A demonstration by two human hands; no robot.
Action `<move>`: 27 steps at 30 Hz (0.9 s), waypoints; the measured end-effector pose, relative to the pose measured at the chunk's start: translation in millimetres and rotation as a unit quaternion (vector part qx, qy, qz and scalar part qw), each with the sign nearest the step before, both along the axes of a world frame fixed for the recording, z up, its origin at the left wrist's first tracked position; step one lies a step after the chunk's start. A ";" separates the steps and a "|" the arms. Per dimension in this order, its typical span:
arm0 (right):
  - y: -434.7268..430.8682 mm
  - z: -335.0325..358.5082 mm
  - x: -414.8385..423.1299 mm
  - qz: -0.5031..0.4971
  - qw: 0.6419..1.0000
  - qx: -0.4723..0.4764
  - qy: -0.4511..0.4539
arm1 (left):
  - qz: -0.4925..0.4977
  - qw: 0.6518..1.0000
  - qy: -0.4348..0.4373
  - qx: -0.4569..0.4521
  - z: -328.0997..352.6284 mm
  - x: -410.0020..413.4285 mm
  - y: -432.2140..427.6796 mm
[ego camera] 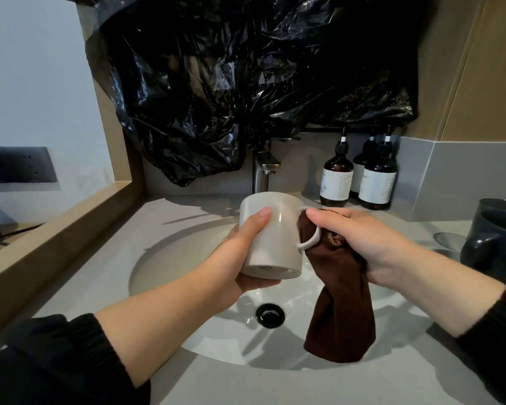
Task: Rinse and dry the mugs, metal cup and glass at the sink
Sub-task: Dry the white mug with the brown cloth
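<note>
Sink [164, 255] | left hand [240, 252] grips mug [270, 238] | right hand [359, 241] clutches cloth [342, 311], seemingly at handle

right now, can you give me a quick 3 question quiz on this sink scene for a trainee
1. True or false: the left hand holds the white mug over the sink.
2. Multiple choice: what does the right hand grip? A) a sponge B) a brown cloth C) a glass
3. Short answer: on which side of the sink does the dark mug stand?

Key
1. True; the mug is tilted, base toward the camera.
2. B; the cloth is pressed at the mug's handle and hangs down over the basin.
3. The right side, on the counter, at the edge of the view.
</note>
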State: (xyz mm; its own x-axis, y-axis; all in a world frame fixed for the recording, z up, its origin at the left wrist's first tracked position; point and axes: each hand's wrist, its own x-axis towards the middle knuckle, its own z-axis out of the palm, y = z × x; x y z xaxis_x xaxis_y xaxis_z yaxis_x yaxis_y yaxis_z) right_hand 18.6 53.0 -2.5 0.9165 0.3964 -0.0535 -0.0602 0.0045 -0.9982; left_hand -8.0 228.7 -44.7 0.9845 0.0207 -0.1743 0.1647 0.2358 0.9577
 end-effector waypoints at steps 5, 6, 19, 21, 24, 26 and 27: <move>-11.6 6.9 22.2 -0.110 0.994 0.016 0.026 | 0.032 0.999 0.011 -0.009 -0.5 0.9 1.6; -13.0 8.0 27.0 -0.146 0.989 0.028 0.005 | 0.031 0.999 0.015 -0.004 -1.1 1.6 1.9; 8.0 -9.9 4.9 -0.022 0.626 -0.325 -0.708 | 0.018 0.999 0.021 0.018 -5.6 1.8 0.6; 8.9 -16.3 0.6 0.010 0.606 -0.328 -0.724 | 0.026 0.999 0.022 0.000 -5.1 0.8 2.2; 6.4 -23.5 -1.2 0.043 0.617 -0.323 -0.716 | 0.046 0.998 0.024 -0.031 -4.4 2.3 5.6; 3.6 -25.3 1.3 0.022 0.623 -0.320 -0.713 | 0.060 0.995 0.034 -0.072 -4.0 2.9 7.0; 3.1 -26.3 2.3 0.006 0.623 -0.317 -0.715 | 0.061 0.993 0.038 -0.093 -3.7 2.7 7.0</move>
State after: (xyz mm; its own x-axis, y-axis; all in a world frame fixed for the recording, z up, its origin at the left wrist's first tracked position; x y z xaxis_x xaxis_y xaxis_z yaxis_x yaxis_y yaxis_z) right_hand 20.9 56.1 -28.8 0.2040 0.7189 0.6645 0.8965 -0.4099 0.1682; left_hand -5.3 235.8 -48.4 0.9604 0.0984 -0.2608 0.1952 0.4304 0.8813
